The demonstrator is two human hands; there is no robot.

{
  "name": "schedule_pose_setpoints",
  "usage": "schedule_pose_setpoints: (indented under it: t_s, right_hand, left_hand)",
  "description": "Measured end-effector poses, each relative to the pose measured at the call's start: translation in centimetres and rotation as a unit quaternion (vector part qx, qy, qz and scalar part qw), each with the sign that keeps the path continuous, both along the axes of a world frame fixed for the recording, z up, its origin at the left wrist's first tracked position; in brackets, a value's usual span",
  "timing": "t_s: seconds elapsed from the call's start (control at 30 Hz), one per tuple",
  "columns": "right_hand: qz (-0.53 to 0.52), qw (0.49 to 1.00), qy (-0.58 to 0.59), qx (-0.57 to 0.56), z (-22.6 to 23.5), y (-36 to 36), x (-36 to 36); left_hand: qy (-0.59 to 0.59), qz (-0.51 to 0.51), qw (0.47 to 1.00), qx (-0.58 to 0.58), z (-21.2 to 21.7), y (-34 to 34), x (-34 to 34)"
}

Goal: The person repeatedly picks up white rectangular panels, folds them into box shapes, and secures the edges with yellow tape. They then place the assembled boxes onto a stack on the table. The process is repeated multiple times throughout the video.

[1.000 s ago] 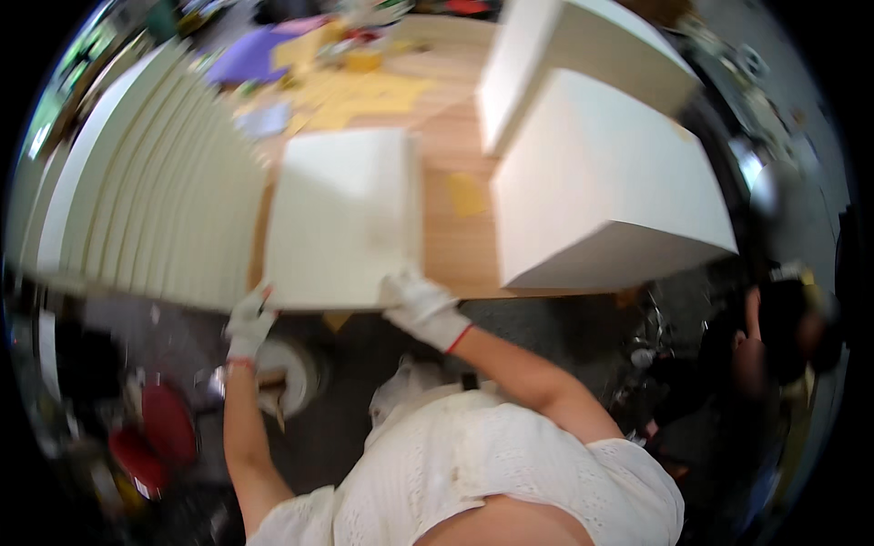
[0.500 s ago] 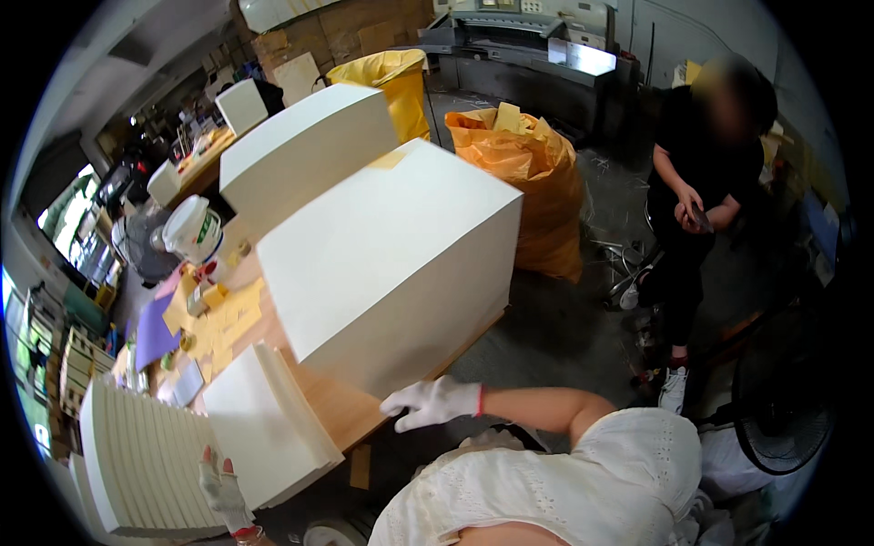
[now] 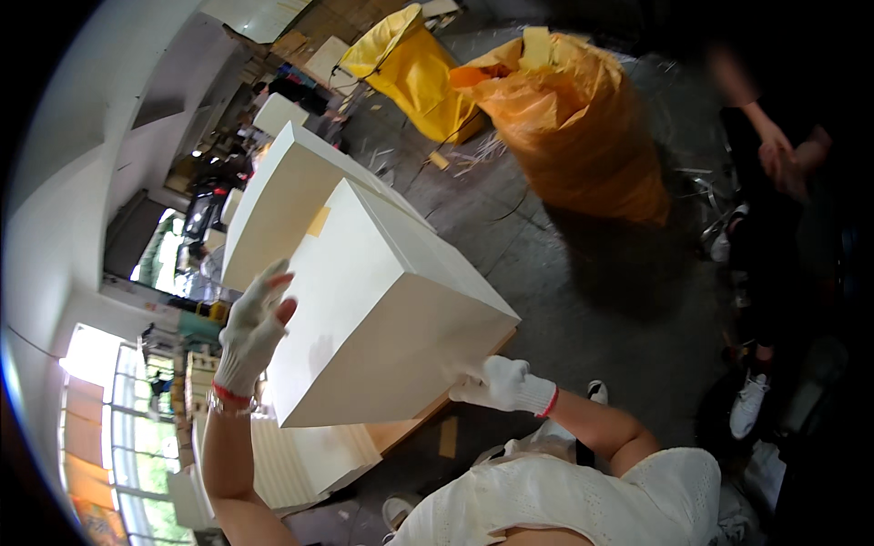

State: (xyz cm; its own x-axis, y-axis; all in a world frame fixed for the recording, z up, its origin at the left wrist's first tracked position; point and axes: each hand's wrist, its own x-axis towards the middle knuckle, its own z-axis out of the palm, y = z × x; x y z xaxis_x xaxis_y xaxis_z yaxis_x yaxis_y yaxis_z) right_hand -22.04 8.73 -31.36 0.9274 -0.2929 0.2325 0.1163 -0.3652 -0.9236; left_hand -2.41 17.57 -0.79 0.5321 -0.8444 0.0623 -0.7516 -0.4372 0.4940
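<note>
A tall block-like stack of white sheets point(image 3: 350, 282) stands on the wooden table, its top and near side facing me. My left hand point(image 3: 253, 337), in a white glove with some bare fingertips, is raised at the stack's left edge; its fingers are apart and nothing is in them. Whether it touches the stack I cannot tell. Close to the stack's lower near side is my right hand point(image 3: 505, 386), also gloved in white, its fingertips smeared by motion. A small tan piece point(image 3: 319, 221) lies on top of the stack.
Behind stands another white stack point(image 3: 264, 214). Lower layered white stacks point(image 3: 282, 455) sit at the near left. A yellow bag point(image 3: 423, 82) and a full orange bag point(image 3: 574, 127) stand on the floor beyond the table point(image 3: 410, 435). Another person point(image 3: 774, 173) is at the right.
My view has turned and shifted. My left hand has risen from beside the low layered stacks to the big stack's left edge. My right hand has moved in against its near side.
</note>
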Motion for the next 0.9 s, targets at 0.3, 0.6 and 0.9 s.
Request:
schedule_pose_setpoints:
  t_s: [0.3,0.6,0.9]
  right_hand:
    - [0.219,0.96,-0.07,0.162,-2.2,1.9,0.5]
    - [0.079,0.98,-0.092,0.157,-2.5,-3.3,-1.5]
    - [0.052,0.955,-0.108,0.27,-2.7,-6.9,-2.3]
  left_hand:
    - [-0.152,0.101,0.94,0.289,2.2,-13.0,-3.1]
    - [-0.333,-0.182,0.907,0.181,-3.6,-7.3,-6.8]
    - [-0.22,-0.165,0.949,0.154,-2.4,-6.2,-3.1]
